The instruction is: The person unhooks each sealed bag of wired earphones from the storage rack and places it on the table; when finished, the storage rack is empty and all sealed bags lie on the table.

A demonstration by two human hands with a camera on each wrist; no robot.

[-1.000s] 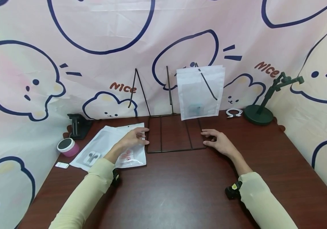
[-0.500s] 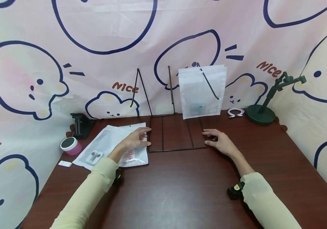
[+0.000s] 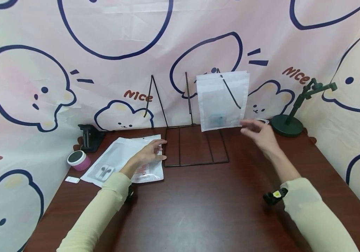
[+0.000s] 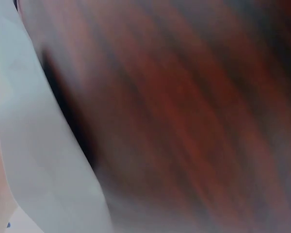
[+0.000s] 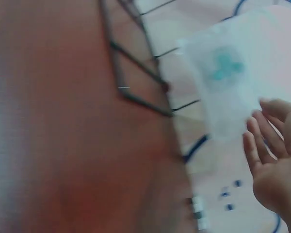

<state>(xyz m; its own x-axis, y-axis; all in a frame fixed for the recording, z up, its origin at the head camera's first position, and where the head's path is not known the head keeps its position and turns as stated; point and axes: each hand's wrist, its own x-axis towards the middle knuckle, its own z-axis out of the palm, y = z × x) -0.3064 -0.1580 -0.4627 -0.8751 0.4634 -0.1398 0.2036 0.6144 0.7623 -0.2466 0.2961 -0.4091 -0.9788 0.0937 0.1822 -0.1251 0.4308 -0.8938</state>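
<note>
A black wire display rack (image 3: 195, 164) stands at the back of the table, its hooks rising in front of the printed cloth. From its right hook hangs a white zip pouch (image 3: 209, 101); in the right wrist view a teal item (image 5: 228, 67) shows through it. My right hand (image 3: 263, 136) is raised at the pouch's lower right corner, fingers loosely bent and holding nothing. My left hand (image 3: 145, 155) lies over two flat white pouches (image 3: 117, 148), fingertips right at the rack's left side. Earphones (image 3: 105, 172) are seen on the front pouch. Pouch film fills the left wrist view's left side.
At the left are a pink jar (image 3: 80, 162), a small white block (image 3: 72, 180) and a black stand (image 3: 88, 138). Behind my right hand, a white cable (image 3: 264, 120) lies partly hidden beside a green stand (image 3: 287, 126) with a jointed arm.
My right hand has left the rack's right side and moved up and right to the hanging pouch's lower corner. My left hand has stayed at the rack's left side.
</note>
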